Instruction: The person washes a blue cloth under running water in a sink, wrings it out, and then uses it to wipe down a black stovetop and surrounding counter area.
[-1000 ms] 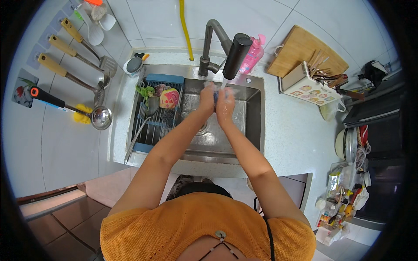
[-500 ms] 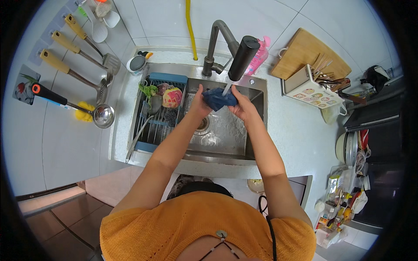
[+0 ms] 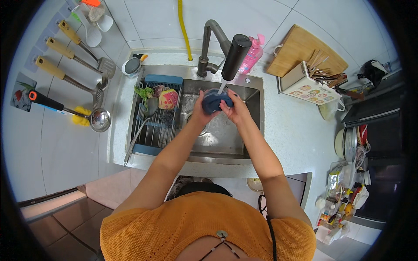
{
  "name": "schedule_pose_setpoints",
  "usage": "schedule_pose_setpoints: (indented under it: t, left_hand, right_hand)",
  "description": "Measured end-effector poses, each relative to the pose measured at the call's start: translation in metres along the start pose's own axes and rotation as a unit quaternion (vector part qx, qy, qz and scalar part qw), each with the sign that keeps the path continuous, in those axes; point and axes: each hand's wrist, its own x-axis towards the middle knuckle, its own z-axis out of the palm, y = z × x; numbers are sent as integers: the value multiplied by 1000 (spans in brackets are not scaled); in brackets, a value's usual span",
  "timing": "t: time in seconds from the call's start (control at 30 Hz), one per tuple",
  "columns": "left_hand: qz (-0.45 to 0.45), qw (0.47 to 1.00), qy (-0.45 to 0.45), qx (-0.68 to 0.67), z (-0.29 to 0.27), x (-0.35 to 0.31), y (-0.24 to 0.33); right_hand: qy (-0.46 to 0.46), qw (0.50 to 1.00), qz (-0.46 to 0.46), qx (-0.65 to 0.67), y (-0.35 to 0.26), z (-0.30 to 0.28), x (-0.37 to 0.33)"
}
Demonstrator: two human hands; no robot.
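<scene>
Under the black pull-down faucet [image 3: 238,56] I hold a dark blue bowl [image 3: 212,102], tilted, its round outline partly hidden by my fingers. My left hand [image 3: 201,109] is closed around its left side. My right hand [image 3: 235,108] grips the right side, with fingertips resting on the bowl's surface. A stream of water [image 3: 222,87] falls from the faucet onto the bowl. Both hands are above the steel sink [image 3: 226,143], whose drain is partly hidden behind my left hand.
At the sink's left, a blue-edged drying rack [image 3: 163,79] holds greens, a pink-and-yellow round item [image 3: 168,99] and a long-handled utensil [image 3: 141,130]. A pink bottle [image 3: 252,55] stands behind the faucet. A utensil caddy [image 3: 307,85] and cutting board [image 3: 300,50] are right; a ladle [image 3: 100,119] hangs left.
The bowl has turned in my hands and now shows a rounder outline. My right hand has shifted left, its fingers now over the bowl's surface. The view has shifted slightly.
</scene>
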Motion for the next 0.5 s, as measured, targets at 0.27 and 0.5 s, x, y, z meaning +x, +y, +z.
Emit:
schedule_pose_setpoints:
  t: [0.27, 0.5]
  left_hand:
    - [112, 992, 9, 55, -15, 36, -5]
    - [74, 987, 78, 117, -12, 53, -1]
  right_hand:
    - [59, 941, -94, -318, 6, 18, -32]
    - [23, 789, -381, -482, 41, 21, -24]
